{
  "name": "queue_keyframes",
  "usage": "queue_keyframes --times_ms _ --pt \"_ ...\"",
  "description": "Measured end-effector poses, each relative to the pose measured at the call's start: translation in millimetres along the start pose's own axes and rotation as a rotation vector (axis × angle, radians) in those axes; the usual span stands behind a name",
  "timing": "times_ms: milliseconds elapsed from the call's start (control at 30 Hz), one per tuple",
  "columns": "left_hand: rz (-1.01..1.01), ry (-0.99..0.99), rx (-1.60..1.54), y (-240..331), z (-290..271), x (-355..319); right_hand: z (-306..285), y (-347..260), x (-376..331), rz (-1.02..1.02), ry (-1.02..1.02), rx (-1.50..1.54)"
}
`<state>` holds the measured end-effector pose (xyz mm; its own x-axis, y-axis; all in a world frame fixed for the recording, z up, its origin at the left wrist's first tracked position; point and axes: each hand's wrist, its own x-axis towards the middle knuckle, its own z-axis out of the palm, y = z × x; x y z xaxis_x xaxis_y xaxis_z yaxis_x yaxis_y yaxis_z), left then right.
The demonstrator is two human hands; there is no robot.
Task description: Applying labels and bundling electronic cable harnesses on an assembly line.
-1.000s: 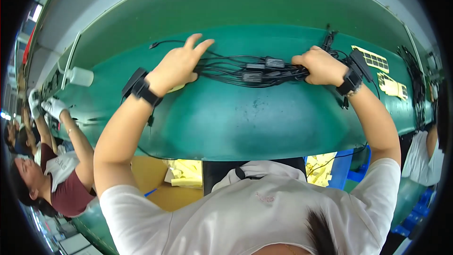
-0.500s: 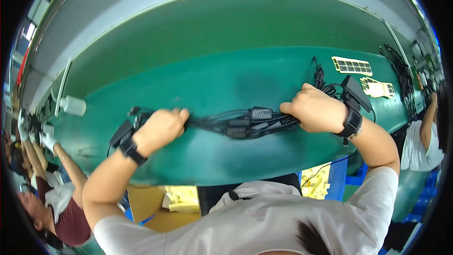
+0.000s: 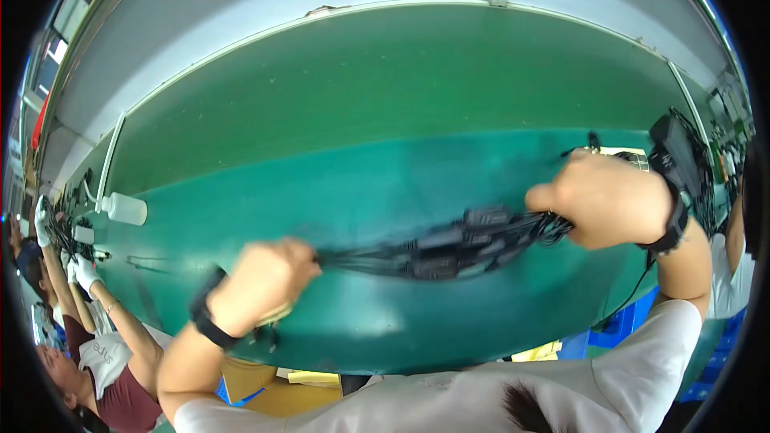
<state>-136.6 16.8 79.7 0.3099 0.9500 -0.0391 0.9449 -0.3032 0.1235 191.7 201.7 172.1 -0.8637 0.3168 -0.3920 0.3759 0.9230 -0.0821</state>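
Note:
A bundle of black cables (image 3: 449, 252) with small box-shaped black modules along its middle stretches between my hands, sagging slightly and smeared by motion. My left hand (image 3: 269, 281) is closed round one end. Loose cable ends (image 3: 273, 335) dangle below that hand. My right hand (image 3: 609, 200) is closed round the other end, where thin cable loops show beneath the fingers. More black cable (image 3: 593, 143) sticks up behind the right hand. Each wrist wears a black strap; a dark boxy device (image 3: 674, 144) shows beside the right one.
Green worktop (image 3: 345, 184) meets a green back panel. A white bottle (image 3: 127, 208) stands at left. Pale yellow label sheets (image 3: 634, 156) lie partly hidden behind my right hand. A cardboard box (image 3: 305, 394) with yellow paper and a blue bin (image 3: 634, 317) sit below the front edge. Co-workers are at both sides.
Both hands, still gripping the cable bundle, have shifted lower in view, the right hand also rightward. The bundle is now blurred, and the whole view has tilted.

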Motion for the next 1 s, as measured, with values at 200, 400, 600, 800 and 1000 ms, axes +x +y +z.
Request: queue_keyframes --times_ms 200,400,600,800,1000 --pt "-0.044 0.492 0.583 -86.9 -96.8 109.5 -52.0 85.7 68.2 0.178 0.695 -0.55" --pt "-0.191 0.46 0.74 -178.1 -53.2 198.1 -23.8 189.6 204.4 0.24 0.803 -0.878" --pt "-0.359 0.269 0.615 -214.7 22.8 249.3 49.1 207.8 270.1 0.367 0.522 -0.158" --pt "-0.198 0.463 0.382 -157.3 -48.0 187.4 31.4 127.0 146.3 0.033 0.78 -0.053" --pt "-0.239 0.308 -0.469 -48.8 -81.8 48.5 46.8 52.2 -20.9 0.062 0.825 0.305"
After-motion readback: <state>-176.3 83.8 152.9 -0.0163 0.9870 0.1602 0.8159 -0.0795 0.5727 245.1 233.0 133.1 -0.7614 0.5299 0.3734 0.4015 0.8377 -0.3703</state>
